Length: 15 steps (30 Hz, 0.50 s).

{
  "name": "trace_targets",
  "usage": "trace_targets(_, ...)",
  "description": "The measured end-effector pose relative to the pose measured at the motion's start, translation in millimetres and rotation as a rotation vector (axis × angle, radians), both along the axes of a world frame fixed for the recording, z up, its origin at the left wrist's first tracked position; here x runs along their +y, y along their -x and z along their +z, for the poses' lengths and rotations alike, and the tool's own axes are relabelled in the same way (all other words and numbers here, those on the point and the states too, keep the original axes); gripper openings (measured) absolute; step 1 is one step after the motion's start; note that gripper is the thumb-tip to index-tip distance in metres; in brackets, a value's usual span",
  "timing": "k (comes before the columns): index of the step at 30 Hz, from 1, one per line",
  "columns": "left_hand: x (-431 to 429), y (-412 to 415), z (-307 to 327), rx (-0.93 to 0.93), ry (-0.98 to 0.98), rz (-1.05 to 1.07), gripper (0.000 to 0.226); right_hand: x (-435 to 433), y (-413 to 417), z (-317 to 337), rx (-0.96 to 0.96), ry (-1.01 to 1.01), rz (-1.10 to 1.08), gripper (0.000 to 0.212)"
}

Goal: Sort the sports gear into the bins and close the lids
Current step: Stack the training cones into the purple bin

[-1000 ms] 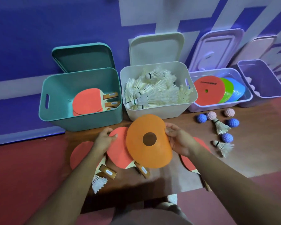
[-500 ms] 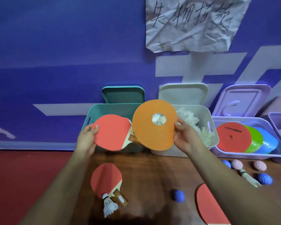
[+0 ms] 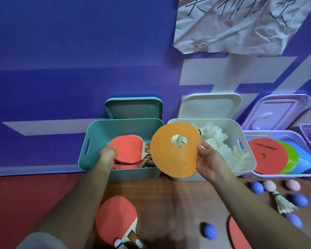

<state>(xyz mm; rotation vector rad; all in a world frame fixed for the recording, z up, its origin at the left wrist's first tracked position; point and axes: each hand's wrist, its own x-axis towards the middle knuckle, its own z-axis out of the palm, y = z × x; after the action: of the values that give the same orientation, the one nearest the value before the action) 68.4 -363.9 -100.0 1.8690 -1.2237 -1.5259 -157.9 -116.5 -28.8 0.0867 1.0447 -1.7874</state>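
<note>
The left hand (image 3: 107, 155) held a red paddle (image 3: 127, 148) by its round edge, low inside the teal bin (image 3: 90, 133). It was just over the other red paddles (image 3: 126, 165) that lay there. The right hand (image 3: 209, 162) pinched the rim of an orange disc (image 3: 171, 162) and held it up in the air. The disc was in front of where the teal bin met the white bin (image 3: 231, 127), which was full of shuttlecocks (image 3: 214, 133).

It looked like the sorting step, with the paddle about to be let go. Next, the orange disc likely had to go far to the right, past the white bin, to the lilac bin (image 3: 280, 175). There a red disc (image 3: 266, 155) leaned with a green one and a blue one.

More gear waited on the surface (image 3: 169, 203): another paddle (image 3: 115, 214), a blue ball (image 3: 208, 230) and a loose shuttlecock (image 3: 284, 203). The teal lid (image 3: 135, 108) and the other lids stood open, so closing them looked far off.
</note>
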Motion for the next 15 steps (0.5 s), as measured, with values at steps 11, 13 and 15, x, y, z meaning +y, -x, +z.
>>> trace_targets(11, 87, 62, 71, 0.268, 0.15, -0.444, 0.013, 18, 11, 9, 0.03, 0.001, 0.011, 0.032)
trace_targets(13, 118, 82, 83, 0.414, -0.022, -0.532, 0.029, 29, 25, 10, 0.07, -0.038, 0.019, 0.033)
trace_targets(15, 145, 103, 86, 0.538, -0.098, -0.55, 0.033, 45, 46, 10, 0.15, -0.105, 0.026, 0.035)
